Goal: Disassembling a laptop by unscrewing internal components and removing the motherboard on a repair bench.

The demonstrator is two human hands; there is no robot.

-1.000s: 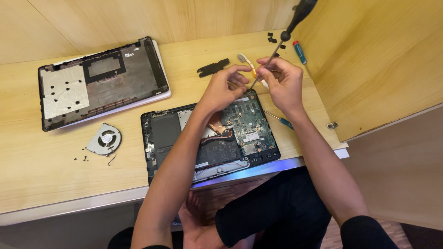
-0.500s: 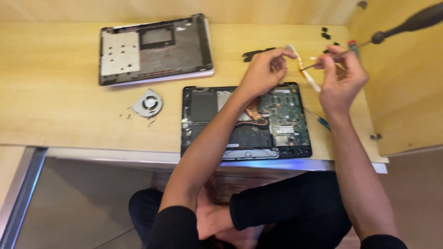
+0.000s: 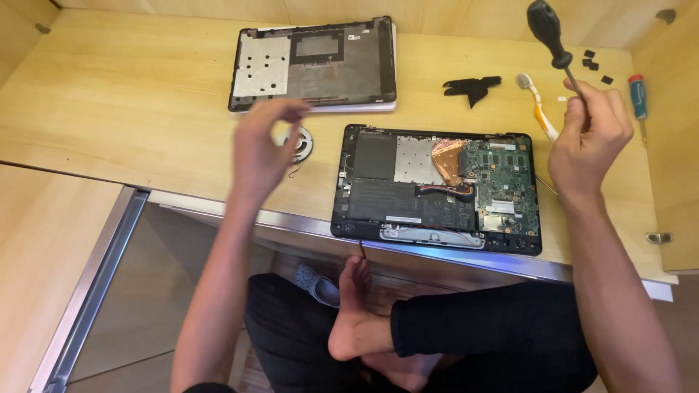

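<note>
Right hand (image 3: 588, 142) closed around the shaft of a black-handled screwdriver (image 3: 551, 40), handle up, raised beside the opened laptop (image 3: 437, 189) on the tabletop (image 3: 109, 109); left hand (image 3: 258, 149) loosely curled, holding nothing (hovering over the loose fan (image 3: 298, 142)); detached bottom cover (image 3: 314, 64) behind; toothbrush (image 3: 537, 105) and blue screwdriver (image 3: 638, 98) near the right hand.

On the wooden table (image 3: 109, 109) I count one opened laptop (image 3: 437, 189), one detached bottom cover (image 3: 314, 64) and one round fan (image 3: 298, 142). There are two screwdrivers: a black-handled one (image 3: 551, 40) (up in the air) and a blue-handled one (image 3: 638, 98). One toothbrush (image 3: 537, 105), one black plastic bracket (image 3: 472, 86), and four small black pads (image 3: 593, 64) complete it.
</note>
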